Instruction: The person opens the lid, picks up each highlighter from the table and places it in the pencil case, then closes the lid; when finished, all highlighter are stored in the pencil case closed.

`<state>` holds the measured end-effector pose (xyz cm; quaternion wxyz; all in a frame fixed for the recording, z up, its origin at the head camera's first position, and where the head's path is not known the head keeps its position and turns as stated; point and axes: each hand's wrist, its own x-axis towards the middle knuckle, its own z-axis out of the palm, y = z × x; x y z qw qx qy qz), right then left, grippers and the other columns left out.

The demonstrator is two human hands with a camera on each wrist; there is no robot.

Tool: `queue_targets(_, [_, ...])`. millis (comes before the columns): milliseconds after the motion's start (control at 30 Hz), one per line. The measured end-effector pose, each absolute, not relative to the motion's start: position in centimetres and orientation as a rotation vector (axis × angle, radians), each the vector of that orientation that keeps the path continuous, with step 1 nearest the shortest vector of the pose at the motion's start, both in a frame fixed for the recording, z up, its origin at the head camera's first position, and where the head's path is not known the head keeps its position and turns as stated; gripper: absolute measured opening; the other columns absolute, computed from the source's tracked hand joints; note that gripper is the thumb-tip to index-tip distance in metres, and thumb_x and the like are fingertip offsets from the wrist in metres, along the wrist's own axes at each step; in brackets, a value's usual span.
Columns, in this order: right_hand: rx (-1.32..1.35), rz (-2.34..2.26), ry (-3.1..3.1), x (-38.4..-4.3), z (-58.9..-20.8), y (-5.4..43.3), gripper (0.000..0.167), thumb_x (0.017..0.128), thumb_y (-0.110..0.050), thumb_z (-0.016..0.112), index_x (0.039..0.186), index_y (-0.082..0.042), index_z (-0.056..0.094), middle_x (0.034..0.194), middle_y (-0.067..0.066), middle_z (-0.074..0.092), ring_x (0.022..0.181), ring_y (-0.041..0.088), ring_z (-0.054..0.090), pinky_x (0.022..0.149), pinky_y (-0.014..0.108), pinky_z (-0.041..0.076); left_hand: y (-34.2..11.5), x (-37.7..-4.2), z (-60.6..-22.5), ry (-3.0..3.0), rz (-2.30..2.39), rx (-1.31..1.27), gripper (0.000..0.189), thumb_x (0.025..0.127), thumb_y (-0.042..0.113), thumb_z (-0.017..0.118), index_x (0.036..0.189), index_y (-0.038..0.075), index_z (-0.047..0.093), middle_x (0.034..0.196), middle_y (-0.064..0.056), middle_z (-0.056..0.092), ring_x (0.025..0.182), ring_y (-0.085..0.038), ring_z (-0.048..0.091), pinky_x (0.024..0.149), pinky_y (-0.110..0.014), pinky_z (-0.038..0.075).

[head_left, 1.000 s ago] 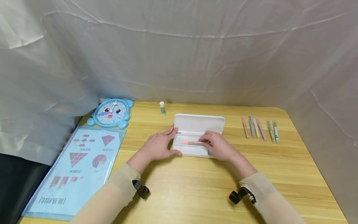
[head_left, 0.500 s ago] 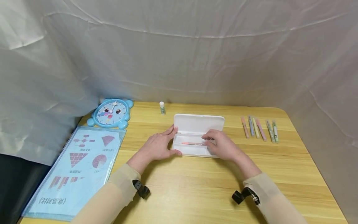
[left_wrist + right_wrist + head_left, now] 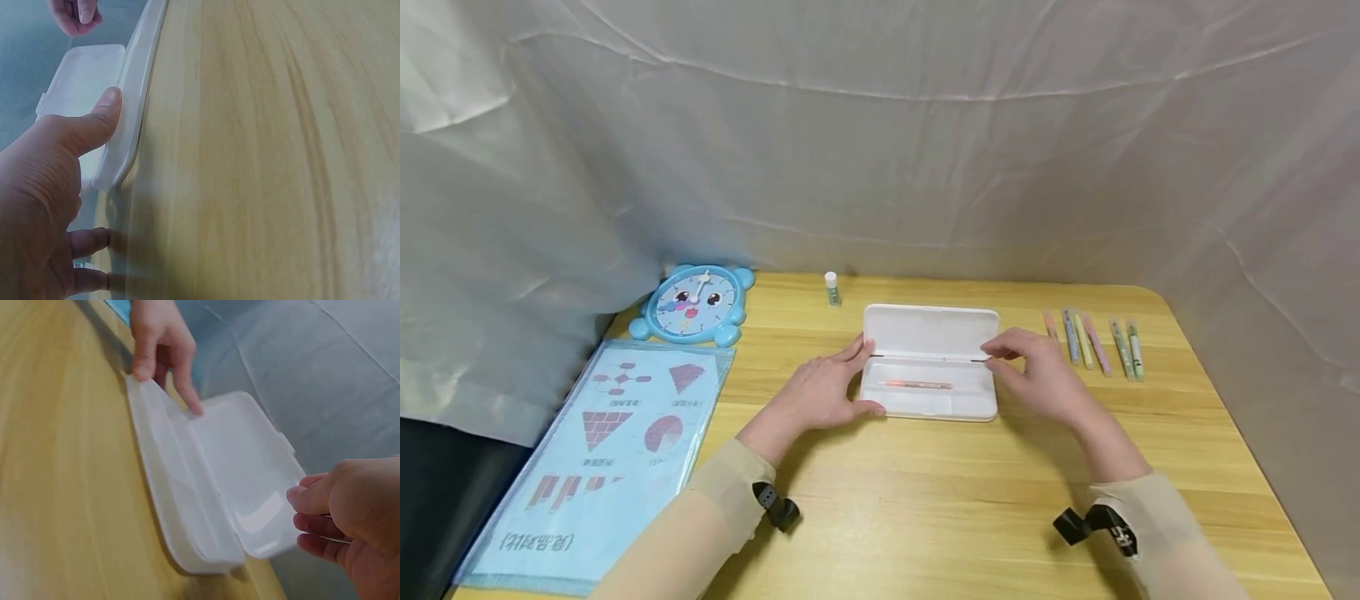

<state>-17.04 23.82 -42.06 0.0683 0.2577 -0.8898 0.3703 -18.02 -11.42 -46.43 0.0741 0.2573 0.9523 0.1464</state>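
Note:
A white pencil case (image 3: pixel 925 406) lies with its lid (image 3: pixel 931 332) raised on its hinge. In its tray rests a slim pink pen (image 3: pixel 916 385), parallel to the case's long side. My left hand (image 3: pixel 822 392) holds the left end of the case: the thumb (image 3: pixel 103 119) presses the front corner and the index finger reaches the hinge side, while other fingertips touch the table. At the case's right end is my right hand (image 3: pixel 1037 371), with nothing held and its fingers loosely bent. Its fingertips overlap the lid's edge in the right wrist view.
Several pastel pens (image 3: pixel 1085 340) lie at the right. A glue stick (image 3: pixel 832 289) stands behind the case. A blue toy clock (image 3: pixel 695 304) and a blue document folder (image 3: pixel 617 467) are at the left of the wooden table (image 3: pixel 910 517). Grey cloth (image 3: pixel 887 167) hangs behind.
My right hand has let go of the pink pen, leaving it in the tray, and moved right to the end of the case. My left hand stays in place.

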Motion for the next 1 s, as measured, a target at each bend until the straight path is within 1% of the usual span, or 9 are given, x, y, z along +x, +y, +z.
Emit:
queue_targets(133, [0.716,1.097,-2.648,-17.2,-41.6,25.2,0.016,0.095,0.007,0.074,0.111,0.001,0.077,0.106,0.013,0.076,0.097,0.031,0.071,0.092,0.056,0.053,-11.4,-18.0,-46.4,2.861,0.447,0.779,0.113,0.086,0.078,0.069,0.169,0.016,0.024,0.173,-0.006,0.023,0.120,-0.043,0.066,0.082,-0.048,0.057])
queue_targets(200, [0.661,1.052,-2.644,-17.3,-41.4,25.9,0.016,0.095,0.004,0.076,0.110,-0.002,0.078,0.103,0.012,0.077,0.097,0.034,0.073,0.104,0.061,0.046,-11.5,-18.1,-46.3,2.858,0.449,0.780,0.112,0.086,0.077,0.070,0.169,0.016,0.025,0.173,-0.006,0.023,0.121,-0.043,0.066,0.083,-0.049,0.057])
queue_targets(267, [0.607,1.042,-2.642,-17.4,-41.3,26.5,0.015,0.095,0.003,0.076,0.109,-0.001,0.078,0.102,0.014,0.077,0.095,0.037,0.074,0.115,0.068,0.029,-11.5,-18.1,-46.3,2.856,0.449,0.779,0.112,0.086,0.077,0.070,0.169,0.016,0.025,0.173,-0.006,0.023,0.122,-0.043,0.065,0.084,-0.050,0.057])
queue_targets(367, [0.538,1.032,-2.644,-17.5,-41.2,27.4,0.015,0.095,0.002,0.077,0.109,0.001,0.077,0.102,0.017,0.077,0.093,0.039,0.074,0.113,0.066,0.032,-11.5,-18.1,-46.4,2.853,0.449,0.778,0.112,0.086,0.077,0.070,0.169,0.016,0.025,0.173,-0.006,0.022,0.123,-0.043,0.065,0.085,-0.050,0.057])
queue_targets(433, [0.497,1.043,-2.659,-17.6,-41.2,28.0,0.015,0.096,0.001,0.076,0.111,0.003,0.076,0.105,0.020,0.076,0.092,0.037,0.073,0.099,0.054,0.050,-11.5,-18.1,-46.4,2.852,0.446,0.777,0.113,0.086,0.077,0.070,0.169,0.017,0.024,0.173,-0.006,0.022,0.124,-0.043,0.064,0.086,-0.051,0.057])
queue_targets(500, [0.449,1.029,-2.682,-17.6,-41.3,28.6,0.015,0.097,-0.001,0.076,0.111,0.004,0.076,0.106,0.020,0.075,0.093,0.035,0.073,0.080,0.043,0.056,-11.5,-18.1,-46.4,2.850,0.446,0.776,0.113,0.086,0.077,0.070,0.169,0.017,0.024,0.173,-0.006,0.022,0.125,-0.044,0.063,0.087,-0.052,0.056])
queue_targets(833, [0.303,0.996,-2.720,-18.6,-43.1,31.2,0.020,0.097,-0.005,0.076,0.112,0.008,0.075,0.103,0.024,0.076,0.089,0.038,0.072,0.075,0.016,0.049,-11.4,-18.1,-46.2,2.838,0.462,0.773,0.112,0.087,0.076,0.070,0.169,0.015,0.023,0.173,-0.007,0.021,0.132,-0.043,0.059,0.097,-0.054,0.053])
queue_targets(900, [0.276,0.988,-2.753,-18.8,-43.6,31.6,0.022,0.098,-0.006,0.075,0.112,0.010,0.074,0.103,0.025,0.075,0.089,0.039,0.072,0.076,0.020,0.052,-11.4,-18.0,-46.2,2.838,0.465,0.773,0.112,0.087,0.075,0.070,0.169,0.015,0.023,0.173,-0.007,0.021,0.132,-0.043,0.059,0.098,-0.053,0.053])
queue_targets(1000, [0.227,0.963,-2.803,-19.0,-44.2,32.0,0.025,0.099,-0.008,0.074,0.113,0.013,0.072,0.101,0.026,0.074,0.089,0.039,0.071,0.078,0.037,0.057,-11.4,-18.0,-46.2,2.839,0.467,0.774,0.112,0.087,0.075,0.071,0.169,0.015,0.023,0.173,-0.007,0.021,0.132,-0.042,0.059,0.099,-0.054,0.052])
